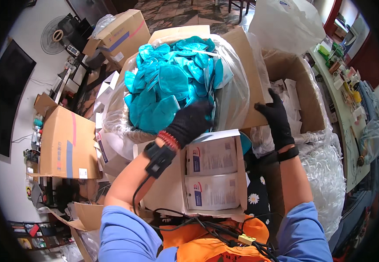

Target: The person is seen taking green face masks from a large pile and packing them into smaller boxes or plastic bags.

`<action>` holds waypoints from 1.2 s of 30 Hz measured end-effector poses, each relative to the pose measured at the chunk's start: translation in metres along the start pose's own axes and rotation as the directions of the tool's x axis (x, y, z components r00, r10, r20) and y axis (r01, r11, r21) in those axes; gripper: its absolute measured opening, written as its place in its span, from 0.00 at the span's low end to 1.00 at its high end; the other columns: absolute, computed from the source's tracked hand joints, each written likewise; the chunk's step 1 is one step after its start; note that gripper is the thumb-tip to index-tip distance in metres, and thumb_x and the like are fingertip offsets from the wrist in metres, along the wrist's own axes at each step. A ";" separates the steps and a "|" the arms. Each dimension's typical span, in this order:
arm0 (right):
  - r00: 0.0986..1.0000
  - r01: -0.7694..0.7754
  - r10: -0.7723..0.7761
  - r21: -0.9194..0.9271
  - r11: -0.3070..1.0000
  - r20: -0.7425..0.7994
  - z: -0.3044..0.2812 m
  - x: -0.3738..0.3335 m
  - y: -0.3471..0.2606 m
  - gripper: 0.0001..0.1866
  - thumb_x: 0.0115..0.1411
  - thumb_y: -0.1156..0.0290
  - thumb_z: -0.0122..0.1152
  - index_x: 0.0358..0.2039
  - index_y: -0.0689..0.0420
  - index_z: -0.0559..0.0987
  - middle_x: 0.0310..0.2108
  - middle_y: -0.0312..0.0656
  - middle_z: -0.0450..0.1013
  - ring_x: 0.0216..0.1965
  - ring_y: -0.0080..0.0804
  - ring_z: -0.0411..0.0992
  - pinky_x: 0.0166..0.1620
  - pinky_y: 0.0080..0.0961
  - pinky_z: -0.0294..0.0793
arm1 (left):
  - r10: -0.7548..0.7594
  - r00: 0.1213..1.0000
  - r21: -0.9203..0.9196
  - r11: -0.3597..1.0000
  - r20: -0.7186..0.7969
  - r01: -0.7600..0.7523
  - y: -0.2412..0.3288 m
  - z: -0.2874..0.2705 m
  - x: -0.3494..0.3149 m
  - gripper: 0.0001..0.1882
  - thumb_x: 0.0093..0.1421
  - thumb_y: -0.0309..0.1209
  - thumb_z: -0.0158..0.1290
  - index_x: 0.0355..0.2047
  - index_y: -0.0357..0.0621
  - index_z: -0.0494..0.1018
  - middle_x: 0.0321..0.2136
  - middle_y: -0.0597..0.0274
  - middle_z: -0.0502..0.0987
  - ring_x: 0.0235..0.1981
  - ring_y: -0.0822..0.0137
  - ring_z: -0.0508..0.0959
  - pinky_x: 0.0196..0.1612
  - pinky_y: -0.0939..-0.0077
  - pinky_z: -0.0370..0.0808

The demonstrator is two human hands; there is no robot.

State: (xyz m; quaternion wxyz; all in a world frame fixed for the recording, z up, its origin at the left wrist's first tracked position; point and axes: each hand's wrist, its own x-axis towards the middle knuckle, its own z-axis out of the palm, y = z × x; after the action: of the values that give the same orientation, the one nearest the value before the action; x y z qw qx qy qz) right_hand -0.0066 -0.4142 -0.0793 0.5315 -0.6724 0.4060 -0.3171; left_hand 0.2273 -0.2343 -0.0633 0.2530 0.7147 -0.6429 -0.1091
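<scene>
A large heap of teal folded face masks (174, 81) fills a carton lined with clear plastic (229, 56). My left hand (191, 123), in a black glove, is over the near right edge of the heap; its fingers are blurred, so I cannot see whether it grips a mask. In front of me sits an open white box (165, 183) holding two white printed packets, a far packet (212, 157) and a near packet (212, 192). My right hand (278, 120), also black-gloved, is raised beside the carton's brown flap (253, 83), thumb and fingers apart, with nothing visible in it.
Right of the carton is another cardboard box (314, 96) with white packets inside. A clear bag of white straps (322, 179) stands at the near right. Closed cartons (69, 142) are on the left. Black cables (207, 225) run across my lap. A cluttered counter (349, 126) lines the right.
</scene>
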 end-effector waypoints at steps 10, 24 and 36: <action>0.936 -0.166 0.051 0.311 0.936 0.347 0.019 -0.051 0.058 0.23 0.55 0.69 0.63 0.51 0.62 0.73 0.44 0.42 0.74 0.46 0.30 0.72 0.51 0.27 0.70 | 0.043 0.996 -0.080 0.996 0.076 -0.037 0.034 -0.007 -0.069 0.30 0.49 0.45 0.64 0.47 0.40 0.71 0.43 0.49 0.72 0.48 0.53 0.73 0.52 0.64 0.70; 0.722 0.535 -0.168 -0.388 0.750 0.671 0.019 -0.039 0.056 0.29 0.44 0.66 0.68 0.49 0.60 0.72 0.47 0.56 0.71 0.51 0.55 0.68 0.54 0.37 0.67 | 0.026 0.999 -0.097 0.995 0.031 -0.023 0.043 0.018 -0.064 0.27 0.47 0.37 0.65 0.46 0.43 0.71 0.44 0.54 0.71 0.48 0.54 0.73 0.52 0.65 0.70; 0.870 -0.399 0.389 -0.033 0.916 0.302 0.063 -0.060 0.057 0.17 0.49 0.66 0.63 0.41 0.55 0.77 0.39 0.52 0.74 0.45 0.50 0.73 0.43 0.39 0.73 | 0.030 0.999 -0.070 0.997 -0.036 -0.033 0.040 0.030 -0.070 0.28 0.45 0.36 0.66 0.46 0.43 0.70 0.43 0.54 0.71 0.47 0.54 0.72 0.52 0.64 0.70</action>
State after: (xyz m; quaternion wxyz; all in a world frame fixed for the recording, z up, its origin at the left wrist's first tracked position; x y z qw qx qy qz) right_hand 0.0077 -0.3378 -0.1488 0.6509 -0.6077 0.4435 -0.1018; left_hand 0.1678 -0.1746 -0.0802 0.2910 0.6967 -0.6454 -0.1155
